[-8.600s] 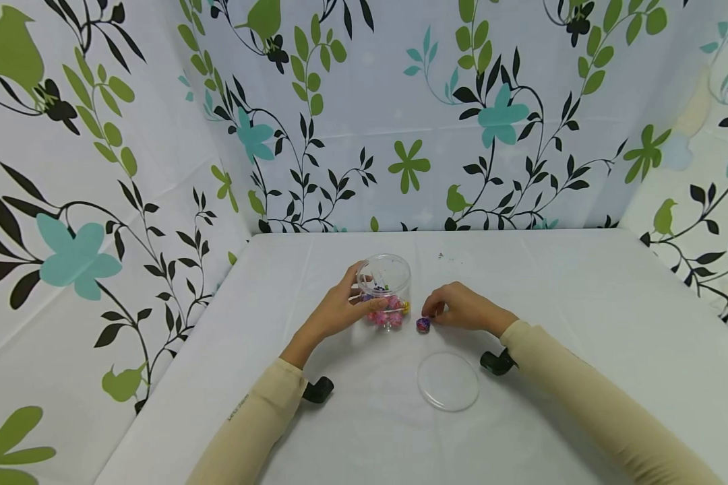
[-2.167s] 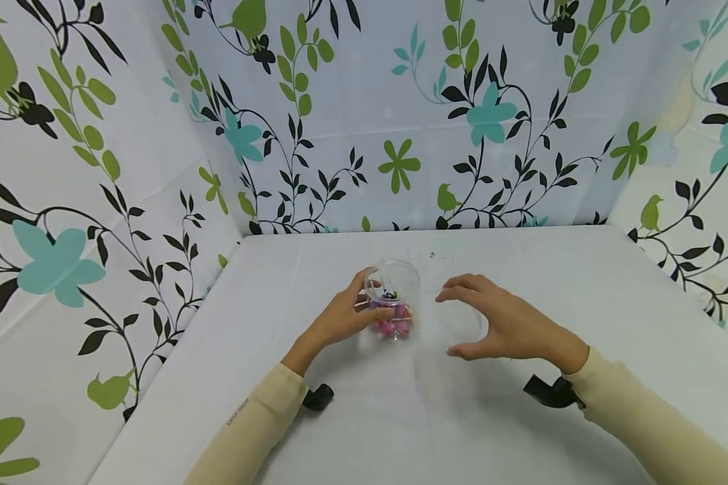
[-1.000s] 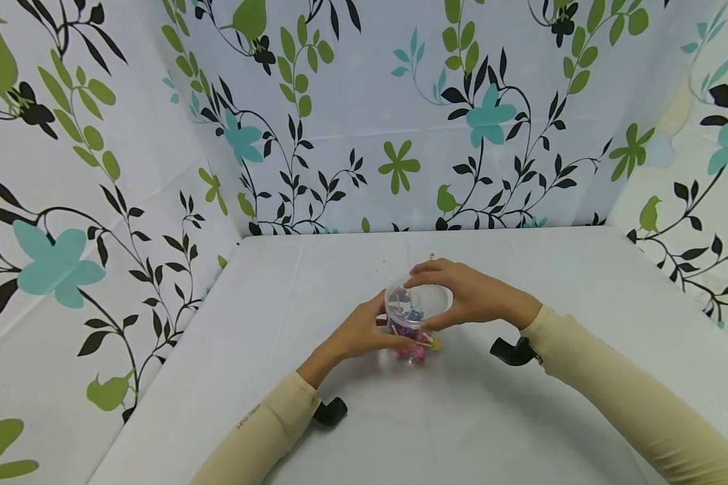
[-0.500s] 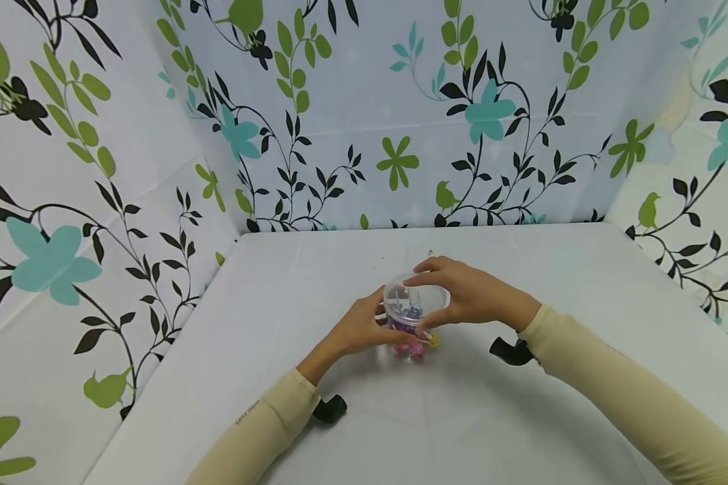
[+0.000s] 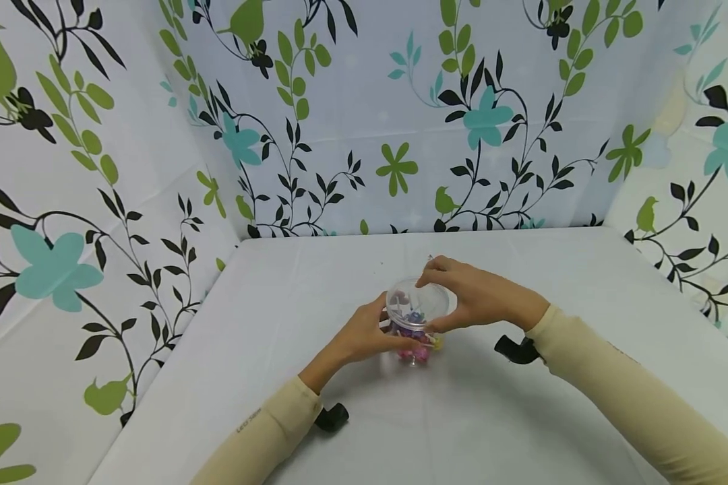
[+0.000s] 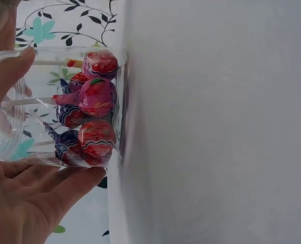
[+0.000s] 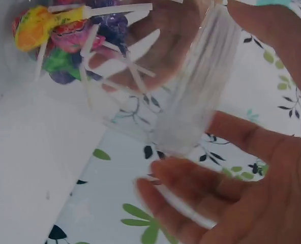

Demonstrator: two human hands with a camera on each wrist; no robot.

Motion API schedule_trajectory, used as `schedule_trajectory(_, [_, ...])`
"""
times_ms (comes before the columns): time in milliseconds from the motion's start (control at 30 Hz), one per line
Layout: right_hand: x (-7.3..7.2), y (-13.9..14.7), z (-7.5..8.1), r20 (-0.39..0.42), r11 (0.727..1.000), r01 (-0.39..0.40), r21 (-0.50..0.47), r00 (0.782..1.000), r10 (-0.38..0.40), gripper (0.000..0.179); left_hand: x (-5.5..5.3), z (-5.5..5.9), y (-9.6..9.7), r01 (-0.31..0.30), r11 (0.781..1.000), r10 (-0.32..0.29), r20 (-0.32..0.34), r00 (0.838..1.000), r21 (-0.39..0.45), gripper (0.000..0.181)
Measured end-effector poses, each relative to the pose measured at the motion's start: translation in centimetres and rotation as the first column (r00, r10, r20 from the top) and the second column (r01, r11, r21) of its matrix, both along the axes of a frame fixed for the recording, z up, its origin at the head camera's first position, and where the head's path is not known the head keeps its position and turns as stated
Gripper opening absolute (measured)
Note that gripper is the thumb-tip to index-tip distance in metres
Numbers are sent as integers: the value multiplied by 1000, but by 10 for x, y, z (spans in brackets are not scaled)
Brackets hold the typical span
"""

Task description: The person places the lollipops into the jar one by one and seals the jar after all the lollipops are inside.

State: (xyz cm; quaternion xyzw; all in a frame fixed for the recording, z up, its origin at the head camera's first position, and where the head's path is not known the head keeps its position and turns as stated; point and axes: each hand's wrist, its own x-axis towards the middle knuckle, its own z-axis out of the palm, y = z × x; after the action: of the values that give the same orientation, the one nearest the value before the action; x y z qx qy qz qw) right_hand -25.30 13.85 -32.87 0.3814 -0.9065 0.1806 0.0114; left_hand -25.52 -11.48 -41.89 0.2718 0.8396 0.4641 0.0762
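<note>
A clear plastic jar [image 6: 43, 133] stands upright on the white table, holding several wrapped lollipops [image 6: 97, 96] with their sticks pointing up. My left hand [image 5: 364, 331] grips the jar's side, thumb across the front. At the jar's mouth is the clear round lid [image 7: 196, 86]. My right hand [image 5: 479, 296] holds this lid by its rim between thumb and fingers. The right wrist view is blurred there, so how firmly the lid sits is hard to tell. Yellow, pink and purple wrappers show through the jar wall in that view.
A white cloth covers the table [image 5: 315, 283]. Behind it hangs a curtain [image 5: 340, 135] patterned with leaves, flowers and birds, which also runs along both sides. A black wrist camera [image 5: 332, 417] sits under the left forearm, another [image 5: 517, 350] under the right.
Earlier the right hand was at a lollipop beside the jar and the lid lay on the table. Since then it has picked up the lid and brought it onto the jar's mouth.
</note>
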Motion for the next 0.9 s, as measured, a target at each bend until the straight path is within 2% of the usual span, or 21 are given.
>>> schedule_trajectory(67, [-1, 2, -4, 18, 999, -15, -28, 1000, 15, 67, 0, -1, 2, 9, 1000, -9, -5, 1000, 8, 91])
schedule_trajectory(100, [0, 2, -7, 2, 999, -8, -44, 1000, 8, 67, 0, -1, 3, 9, 1000, -9, -12, 1000, 11, 90])
schedule_trajectory(167, [3, 0, -12, -78, 998, 40, -49, 996, -44, 68, 2, 0, 6, -1, 1000, 1, -28, 1000, 8, 87])
schedule_trajectory(267, [9, -6, -19, -221, 992, 124, -35, 967, -128, 73, 3, 1, 10, -32, 999, 32, -53, 998, -7, 83])
schedule_trajectory(333, [11, -9, -21, -259, 988, 157, -18, 953, -156, 76, 4, 1, 10, -42, 999, 41, -60, 997, -16, 84])
schedule_trajectory(400, [12, -9, -20, -225, 988, 157, -7, 962, -154, 77, 5, 0, 10, -42, 999, 41, -53, 998, -17, 86])
schedule_trajectory(500, [10, -4, -17, -92, 992, 122, -19, 988, -123, 74, 5, -1, 9, -22, 1000, 22, -19, 1000, -10, 94])
schedule_trajectory(600, [8, -1, -18, -11, 994, 87, -71, 996, -88, 73, 5, -2, 9, -17, 1000, 17, -8, 1000, -14, 96])
schedule_trajectory(667, [10, -2, -20, -31, 991, 85, -107, 996, -89, 76, 6, -1, 11, -26, 1000, 26, -29, 999, -16, 92])
schedule_trajectory(733, [13, -5, -24, -100, 986, 108, -127, 988, -121, 81, 8, 0, 14, -40, 999, 39, -56, 998, -12, 90])
schedule_trajectory(833, [19, -11, -29, -206, 975, 171, -144, 958, -199, 90, 11, 1, 21, -83, 997, 82, -98, 992, -8, 92])
schedule_trajectory(900, [22, -15, -33, -245, 965, 216, -151, 937, -248, 94, 13, 1, 25, -109, 994, 107, -117, 987, -6, 95])
